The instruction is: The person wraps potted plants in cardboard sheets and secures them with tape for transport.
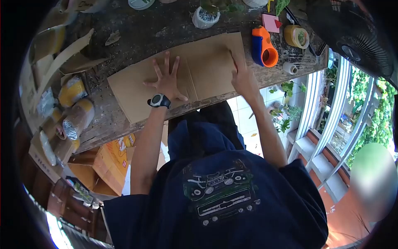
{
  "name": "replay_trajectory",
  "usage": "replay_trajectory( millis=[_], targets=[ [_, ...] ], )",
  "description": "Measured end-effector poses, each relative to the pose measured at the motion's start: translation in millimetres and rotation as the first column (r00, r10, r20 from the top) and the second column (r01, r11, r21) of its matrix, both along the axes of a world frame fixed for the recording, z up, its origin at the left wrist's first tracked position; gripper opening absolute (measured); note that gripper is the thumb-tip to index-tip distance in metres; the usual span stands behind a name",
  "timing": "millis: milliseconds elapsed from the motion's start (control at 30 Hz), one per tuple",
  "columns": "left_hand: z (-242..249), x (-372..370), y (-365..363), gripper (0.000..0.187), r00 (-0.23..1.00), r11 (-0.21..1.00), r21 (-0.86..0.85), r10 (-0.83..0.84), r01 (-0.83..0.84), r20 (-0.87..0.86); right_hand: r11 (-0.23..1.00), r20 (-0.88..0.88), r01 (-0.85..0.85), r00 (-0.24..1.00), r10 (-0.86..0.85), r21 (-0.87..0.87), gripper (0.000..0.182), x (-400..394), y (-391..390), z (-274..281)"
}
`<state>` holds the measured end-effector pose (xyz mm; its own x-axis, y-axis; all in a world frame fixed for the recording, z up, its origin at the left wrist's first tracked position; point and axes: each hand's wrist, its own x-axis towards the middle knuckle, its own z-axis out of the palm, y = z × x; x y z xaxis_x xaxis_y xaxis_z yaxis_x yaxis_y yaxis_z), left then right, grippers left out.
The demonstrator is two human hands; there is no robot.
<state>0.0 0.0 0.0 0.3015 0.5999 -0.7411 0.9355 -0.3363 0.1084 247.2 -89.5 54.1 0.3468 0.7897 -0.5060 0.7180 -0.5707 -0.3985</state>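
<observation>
A flat piece of brown cardboard [211,66] with a crease across its middle lies near the table's front edge. My left hand [167,82] rests on its left half, fingers spread wide, with a watch on the wrist. Over the right end of the cardboard is my right hand [243,81]. Its fingers are mostly curled, and a thin shape, dark at the tip, points away from me over the sheet. Whether this is only a finger or also a slim object is too small to tell.
An orange and blue tape dispenser [264,47] stands right of the cardboard, near a white spool [290,68], pink notes [271,23] and a yellow tub [296,36]. A potted plant [205,18] is behind. Wrapped packages [72,91] lie left; a black fan [352,45] is at right.
</observation>
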Motion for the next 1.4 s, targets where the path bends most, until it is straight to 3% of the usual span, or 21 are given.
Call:
replay_trajectory(
  millis=[33,100,167,300,467,533,700,833,900,1000,1067,1133,1233,1333,1367,1400],
  targets=[
    [0,-3,-1,0.160,1.000,1.000,0.001,0.018,-0.018,0.000,0.999,-0.035,0.022,0.999,-0.024,-0.041,0.063,-4,-28,3],
    [-6,11,-8,0.162,0.997,0.999,-0.036,0.041,-0.038,0.070,0.931,-0.008,0.050,0.998,-0.057,-0.360,0.063,-1,-76,41],
    [-4,2,-4,0.163,0.996,0.999,-0.019,0.045,-0.044,0.074,0.909,-0.094,-0.062,0.995,0.025,-0.412,0.062,4,-110,40],
    [-3,-3,-5,0.163,0.998,1.000,-0.001,0.020,-0.020,0.053,0.958,-0.049,0.022,0.998,-0.038,-0.287,0.060,-8,-75,58],
    [-3,-11,-2,0.161,1.000,1.000,0.011,0.009,-0.009,0.011,0.988,0.044,0.024,0.999,-0.031,0.153,0.057,-4,4,17],
    [0,-9,-1,0.161,1.000,1.000,0.011,0.006,-0.005,-0.012,0.985,0.071,0.007,0.997,-0.020,0.172,0.055,-1,35,3],
    [0,-9,-1,0.161,1.000,1.000,-0.008,0.005,-0.005,-0.023,0.999,0.055,0.019,0.998,-0.021,0.041,0.054,-5,50,2],
    [0,-7,2,0.161,1.000,1.000,-0.028,0.013,-0.014,-0.012,0.997,0.065,0.012,0.998,-0.007,-0.081,0.060,-15,-49,11],
    [-1,-8,2,0.161,1.000,0.999,-0.026,0.022,-0.022,0.009,0.960,-0.010,-0.016,1.000,0.014,-0.279,0.064,-10,-104,18],
    [-2,-8,2,0.160,1.000,1.000,-0.020,0.024,-0.024,0.002,0.955,-0.071,-0.066,0.996,0.047,-0.288,0.065,3,-100,38],
    [-1,-6,1,0.160,1.000,1.000,-0.012,0.017,-0.018,-0.016,0.998,-0.065,0.050,0.996,-0.053,-0.048,0.053,6,-43,42],
    [3,-5,3,0.160,1.000,1.000,-0.014,0.013,-0.013,-0.023,0.991,0.009,0.018,1.000,-0.020,0.136,0.046,12,17,26],
    [5,-6,-2,0.161,1.000,1.000,-0.025,0.008,-0.009,-0.022,0.999,0.056,0.032,0.998,-0.033,0.017,0.045,15,42,5],
    [2,-5,6,0.160,1.000,1.000,-0.008,0.023,-0.023,-0.006,1.000,0.062,0.020,0.998,-0.020,0.002,0.049,5,-14,3],
    [2,-6,1,0.160,1.000,1.000,-0.020,0.021,-0.021,-0.003,0.999,0.007,0.019,1.000,-0.019,-0.027,0.060,8,-51,-2],
    [1,-6,0,0.160,1.000,0.999,-0.026,0.022,-0.022,-0.006,0.985,-0.037,0.042,0.998,-0.049,-0.169,0.066,7,-81,10]
  ],
)
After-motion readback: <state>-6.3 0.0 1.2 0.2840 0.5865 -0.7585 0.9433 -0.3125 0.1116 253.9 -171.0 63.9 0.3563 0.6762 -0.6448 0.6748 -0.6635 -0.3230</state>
